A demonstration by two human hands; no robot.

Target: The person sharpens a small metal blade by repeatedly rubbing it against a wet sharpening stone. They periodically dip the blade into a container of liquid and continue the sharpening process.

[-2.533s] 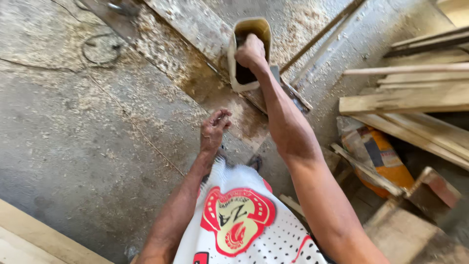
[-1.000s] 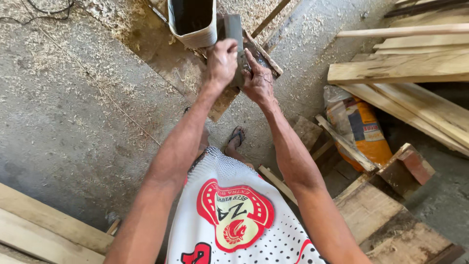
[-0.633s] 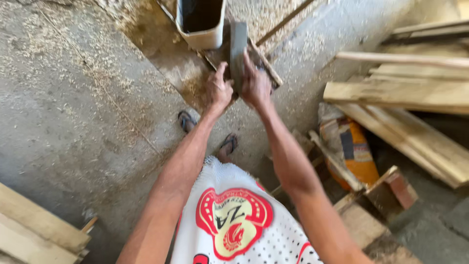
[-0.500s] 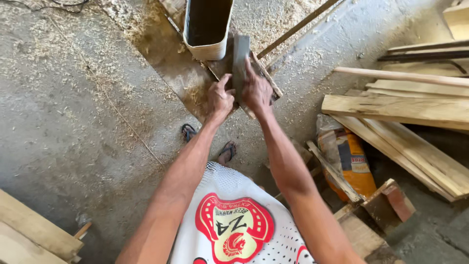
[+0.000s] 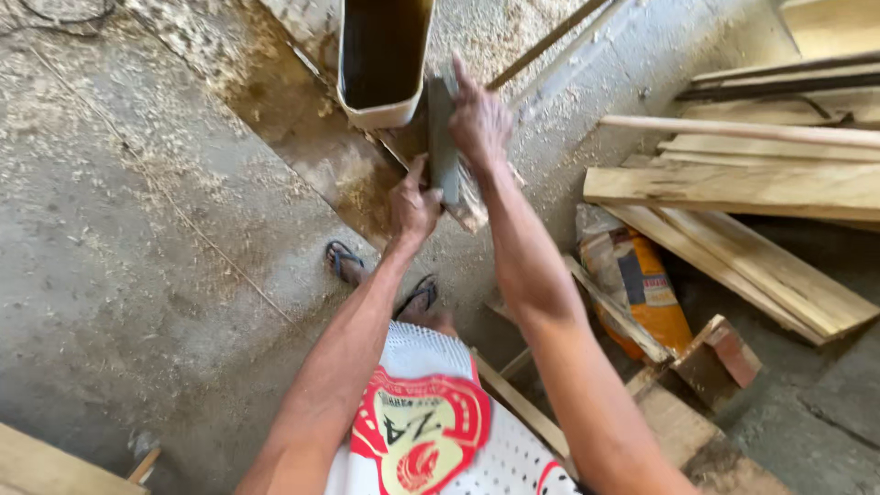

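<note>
Both hands clamp one dark grey flat rectangular block (image 5: 443,137): the left hand (image 5: 414,200) grips its near end, the right hand (image 5: 478,117) presses its far end, seemingly to steady it on the pale wooden board (image 5: 463,197) on the sawdust-strewn concrete floor (image 5: 137,247), just beside an open cream plastic container (image 5: 383,55). Timber planks (image 5: 752,183) lie stacked rightward.
</note>
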